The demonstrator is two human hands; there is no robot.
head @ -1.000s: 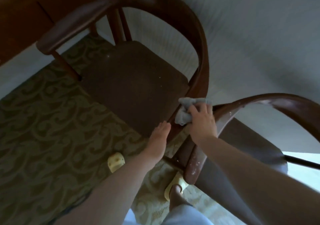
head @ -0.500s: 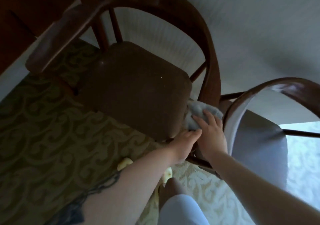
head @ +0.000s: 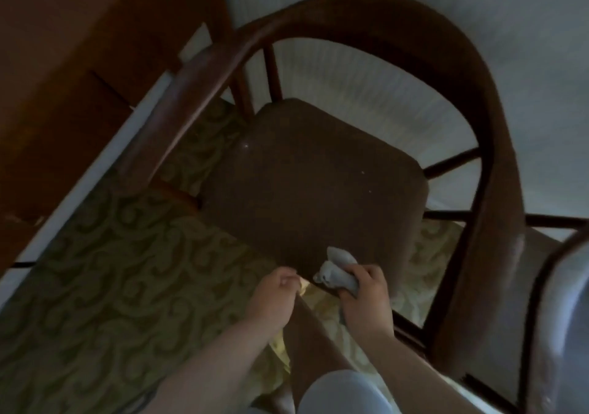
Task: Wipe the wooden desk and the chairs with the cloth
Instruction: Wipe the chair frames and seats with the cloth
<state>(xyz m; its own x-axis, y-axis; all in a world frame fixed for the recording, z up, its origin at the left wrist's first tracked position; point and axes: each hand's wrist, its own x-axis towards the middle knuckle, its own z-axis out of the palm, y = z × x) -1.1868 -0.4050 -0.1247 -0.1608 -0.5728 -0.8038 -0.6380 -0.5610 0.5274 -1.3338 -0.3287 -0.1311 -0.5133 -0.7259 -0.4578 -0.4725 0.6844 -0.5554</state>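
Note:
A dark wooden armchair (head: 318, 184) with a curved back rail fills the middle of the head view. My right hand (head: 366, 299) is shut on a crumpled grey cloth (head: 338, 270), pressed against the near front corner of the brown seat. My left hand (head: 274, 295) is curled beside it at the seat's front edge, fingers closed; whether it touches the seat I cannot tell. A second chair (head: 567, 302) with a pale seat stands at the right edge. The wooden desk (head: 63, 78) rises at the upper left.
A green patterned carpet (head: 111, 286) covers the floor to the left. A white baseboard (head: 95, 174) runs along the foot of the desk. A pale wall (head: 478, 15) lies behind the chairs. My own leg and knee (head: 334, 381) are at the bottom.
My right hand brought the cloth down from the armrest end to the seat's front corner. The left hand closed and stayed alongside. The camera dropped closer to the chair.

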